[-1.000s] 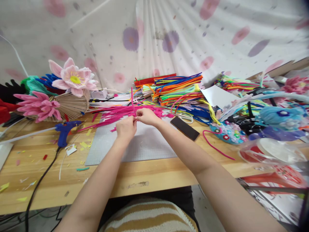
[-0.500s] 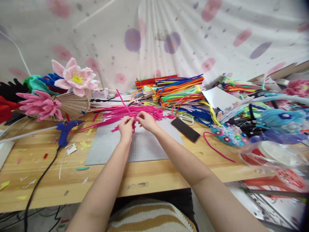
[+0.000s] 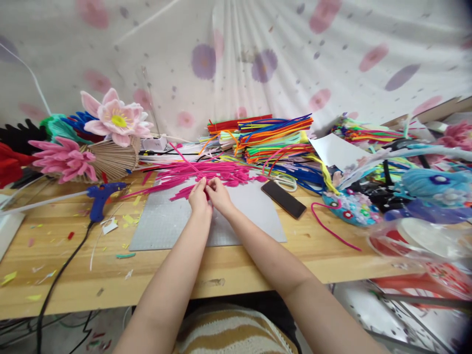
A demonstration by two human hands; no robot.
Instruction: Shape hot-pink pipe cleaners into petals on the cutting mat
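Observation:
Both of my hands meet over the grey cutting mat [image 3: 158, 231]. My left hand [image 3: 199, 196] is closed on a magenta pipe cleaner [image 3: 185, 159], whose long end slants up and to the left. Right against it, my right hand [image 3: 219, 194] pinches at the same pipe cleaner; the part between the fingers is mostly hidden. Just beyond the hands lies a loose pile of magenta pipe cleaners [image 3: 173, 179], some cut short, spread over the mat's far edge.
Left are a blue glue gun [image 3: 99, 200] with its black cord and a pink fuzzy flower [image 3: 114, 118]. Right of the mat lie a phone [image 3: 283, 198] and scissors [image 3: 286, 182]. Bundles of coloured pipe cleaners [image 3: 275, 140] are stacked behind; a blue flowered piece [image 3: 350, 206] sits farther right.
My hands have drawn together, the left moving right and turning. The pipe cleaner's upper end has tilted further left, and its lower end no longer shows below the fingers.

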